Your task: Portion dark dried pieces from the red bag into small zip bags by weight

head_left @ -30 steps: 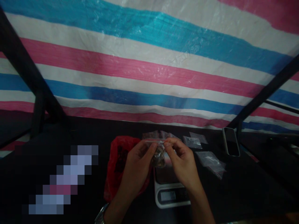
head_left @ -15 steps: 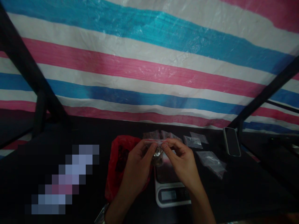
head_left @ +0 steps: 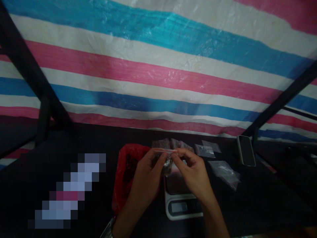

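A small clear zip bag [head_left: 167, 162] with a red-lined top edge hangs between my two hands, above a white digital kitchen scale [head_left: 182, 215]. Its contents look lumpy and brownish, too dim to name. My left hand [head_left: 148, 173] pinches the left part of the bag's top. At the right part, my right hand [head_left: 192, 168] grips the same edge, thumb and fingers pressed together. Left of the scale sits a red plastic bag [head_left: 120, 172] with dark pieces inside, partly covered by my left forearm. My right wrist hides part of the scale.
Filled clear bags [head_left: 160, 143] lie behind my hands. Flat zip bags [head_left: 225, 172] rest right of the scale, with more flat bags [head_left: 205, 150] behind them. A phone [head_left: 246, 150] leans at the right by a black frame bar [head_left: 279, 102]. Striped sheeting [head_left: 158, 76] hangs behind the black table.
Both hands keep their hold on the zip bag. My right fingers have shifted very slightly along its top edge; the things on the table stay where they were.
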The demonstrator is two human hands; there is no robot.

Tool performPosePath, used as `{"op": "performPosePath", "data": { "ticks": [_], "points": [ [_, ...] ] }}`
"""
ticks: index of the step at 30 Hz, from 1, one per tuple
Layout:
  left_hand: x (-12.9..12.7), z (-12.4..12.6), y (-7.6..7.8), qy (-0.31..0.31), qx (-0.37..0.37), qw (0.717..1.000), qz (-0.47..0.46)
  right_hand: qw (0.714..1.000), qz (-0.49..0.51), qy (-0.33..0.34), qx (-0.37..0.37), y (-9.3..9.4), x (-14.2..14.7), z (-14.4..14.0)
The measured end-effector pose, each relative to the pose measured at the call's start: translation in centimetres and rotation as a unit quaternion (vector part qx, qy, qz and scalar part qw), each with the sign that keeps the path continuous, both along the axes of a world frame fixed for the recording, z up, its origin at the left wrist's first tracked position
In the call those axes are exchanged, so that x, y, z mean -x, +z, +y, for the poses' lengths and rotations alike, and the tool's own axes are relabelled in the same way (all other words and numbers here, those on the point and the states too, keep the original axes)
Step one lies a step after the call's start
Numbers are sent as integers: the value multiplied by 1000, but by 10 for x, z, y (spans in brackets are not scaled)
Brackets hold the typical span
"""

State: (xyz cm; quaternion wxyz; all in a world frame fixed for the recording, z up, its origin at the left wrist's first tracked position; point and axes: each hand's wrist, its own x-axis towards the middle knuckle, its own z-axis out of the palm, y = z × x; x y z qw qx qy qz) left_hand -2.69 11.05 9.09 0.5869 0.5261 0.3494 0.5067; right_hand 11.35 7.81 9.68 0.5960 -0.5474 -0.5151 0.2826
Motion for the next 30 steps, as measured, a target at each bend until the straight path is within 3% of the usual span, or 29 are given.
{"op": "performPosePath", "data": {
  "ticks": [10, 15, 23, 30],
  "points": [
    [0, -1, -6, -17, -8, 1000, 9, 999, -30, -18, -16, 0, 1, -2],
    [2, 0, -2, -5, -10, 1000, 21, 1000, -17, 5, -7, -1, 0, -1],
    [2, -3, -4, 5, -41, 998, 45, 999, -30, -19, -26, 0, 1, -3],
    [3, -1, -5, 8, -61, 997, 37, 997, -64, 15, -35, 2, 1, -2]
  ]
}}
